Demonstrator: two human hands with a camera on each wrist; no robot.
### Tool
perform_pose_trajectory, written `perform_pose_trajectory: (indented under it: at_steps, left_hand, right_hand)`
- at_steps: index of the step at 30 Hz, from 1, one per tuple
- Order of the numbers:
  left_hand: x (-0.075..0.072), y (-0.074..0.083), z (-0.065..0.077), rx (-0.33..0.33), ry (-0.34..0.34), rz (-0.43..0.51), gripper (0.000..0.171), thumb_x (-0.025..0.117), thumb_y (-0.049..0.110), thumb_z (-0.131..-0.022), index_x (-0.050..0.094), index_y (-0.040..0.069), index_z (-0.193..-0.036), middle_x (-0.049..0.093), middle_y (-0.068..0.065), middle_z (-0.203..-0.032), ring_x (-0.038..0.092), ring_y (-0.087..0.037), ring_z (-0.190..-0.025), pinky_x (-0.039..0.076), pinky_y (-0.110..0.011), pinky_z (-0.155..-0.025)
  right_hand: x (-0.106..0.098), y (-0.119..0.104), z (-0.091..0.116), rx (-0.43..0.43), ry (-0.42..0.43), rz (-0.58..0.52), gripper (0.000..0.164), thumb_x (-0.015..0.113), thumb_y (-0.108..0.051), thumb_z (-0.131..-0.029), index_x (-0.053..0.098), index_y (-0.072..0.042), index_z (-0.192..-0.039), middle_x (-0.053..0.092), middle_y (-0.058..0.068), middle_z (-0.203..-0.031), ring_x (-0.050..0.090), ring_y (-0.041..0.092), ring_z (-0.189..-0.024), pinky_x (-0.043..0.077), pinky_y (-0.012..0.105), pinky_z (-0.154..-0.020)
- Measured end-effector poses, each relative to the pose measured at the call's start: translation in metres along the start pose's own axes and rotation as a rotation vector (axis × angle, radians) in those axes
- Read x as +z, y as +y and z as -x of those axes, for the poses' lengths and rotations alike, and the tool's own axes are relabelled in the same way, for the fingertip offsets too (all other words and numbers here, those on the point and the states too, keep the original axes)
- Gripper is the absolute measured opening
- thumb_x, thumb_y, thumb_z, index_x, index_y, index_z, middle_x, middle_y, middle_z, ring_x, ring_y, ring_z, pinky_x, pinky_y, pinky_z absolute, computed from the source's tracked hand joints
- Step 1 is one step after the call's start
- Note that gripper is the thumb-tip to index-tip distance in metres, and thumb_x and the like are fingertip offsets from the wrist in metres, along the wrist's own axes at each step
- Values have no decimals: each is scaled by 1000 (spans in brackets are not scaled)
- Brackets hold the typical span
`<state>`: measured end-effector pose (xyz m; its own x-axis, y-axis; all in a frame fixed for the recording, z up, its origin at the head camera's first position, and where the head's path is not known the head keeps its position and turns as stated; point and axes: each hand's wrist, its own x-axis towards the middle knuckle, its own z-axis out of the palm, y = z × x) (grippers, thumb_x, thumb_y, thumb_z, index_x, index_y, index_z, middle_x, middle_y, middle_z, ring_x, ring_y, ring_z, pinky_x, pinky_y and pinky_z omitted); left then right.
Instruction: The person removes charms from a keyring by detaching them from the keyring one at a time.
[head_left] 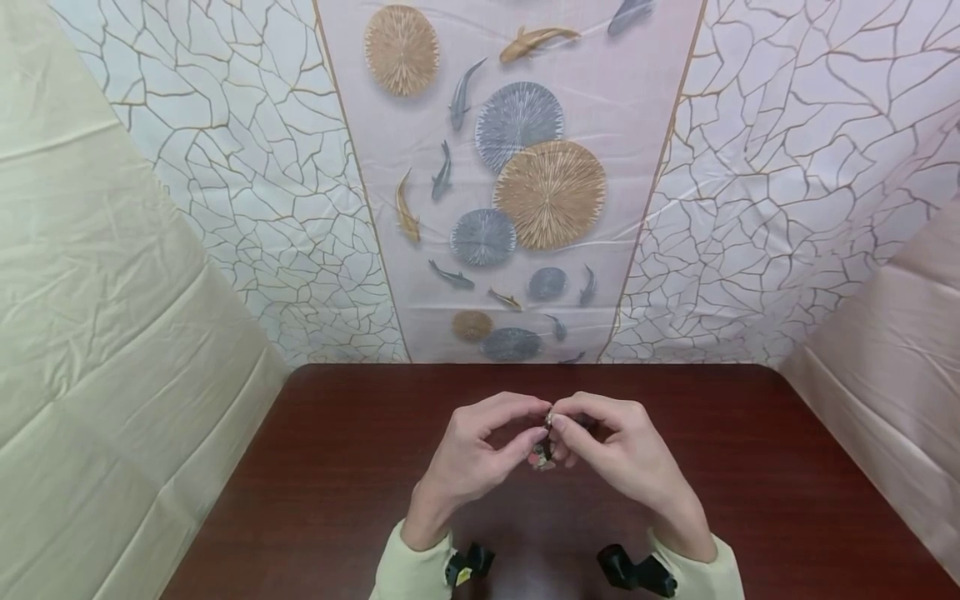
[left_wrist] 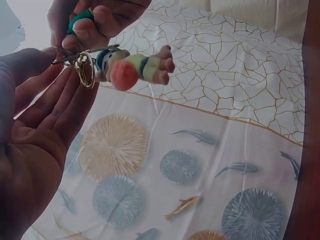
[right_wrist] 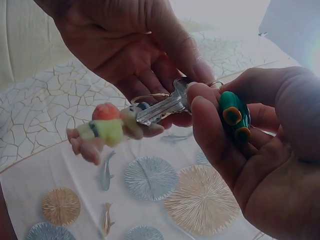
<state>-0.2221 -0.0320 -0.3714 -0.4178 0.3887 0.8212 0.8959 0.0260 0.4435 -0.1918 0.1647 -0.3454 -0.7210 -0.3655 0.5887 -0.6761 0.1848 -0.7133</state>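
Note:
My left hand (head_left: 476, 446) and right hand (head_left: 626, 450) meet over the table, fingertips close together on a small bunch of key things. In the right wrist view a silver key (right_wrist: 162, 107) points left, its head between the fingertips of both hands. A gold ring (left_wrist: 86, 72) hangs beside the key. Next to it dangles a small doll charm (right_wrist: 105, 129) with a yellow-green body and a red-orange ball. My right fingers also surround a green charm (right_wrist: 234, 115) with orange-rimmed ends. My left thumb and fingers pinch the ring end; the exact contact is partly hidden.
The dark red-brown table (head_left: 337, 467) lies under both hands. Behind it hangs a patterned cloth (head_left: 495, 275) with fish and round shapes. Pale fabric panels (head_left: 135, 333) slope along both sides. Black straps (head_left: 637, 573) circle the wrists.

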Motion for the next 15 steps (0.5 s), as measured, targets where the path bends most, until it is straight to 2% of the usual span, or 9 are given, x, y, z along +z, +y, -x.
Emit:
perform_pose_trajectory:
  at_steps: [6,12,15]
  left_hand:
    - [3,3,-1,29,42,-38,26,69,-1,-85,68,3,-111,71,-9,-104,69,-15,-97,57,-26,-83]
    - [5,2,-1,30,65,-23,29,67,-6,-83,66,2,-111,70,-10,-103,68,-16,-94,58,-26,-79]
    - [6,2,0,32,72,-4,31,66,-7,-82,64,1,-112,69,-11,-103,68,-16,-92,59,-27,-77]
  right_hand:
    - [4,-1,1,-42,49,-6,17,60,8,-91,67,-7,-94,66,5,-69,63,10,-56,53,25,-50]
    - [7,-3,0,9,76,15,14,62,3,-92,67,-10,-94,67,3,-70,65,10,-57,54,25,-50]
    - [9,-4,-1,1,89,9,14,62,4,-92,68,-8,-94,66,6,-70,64,12,-56,54,25,-49]
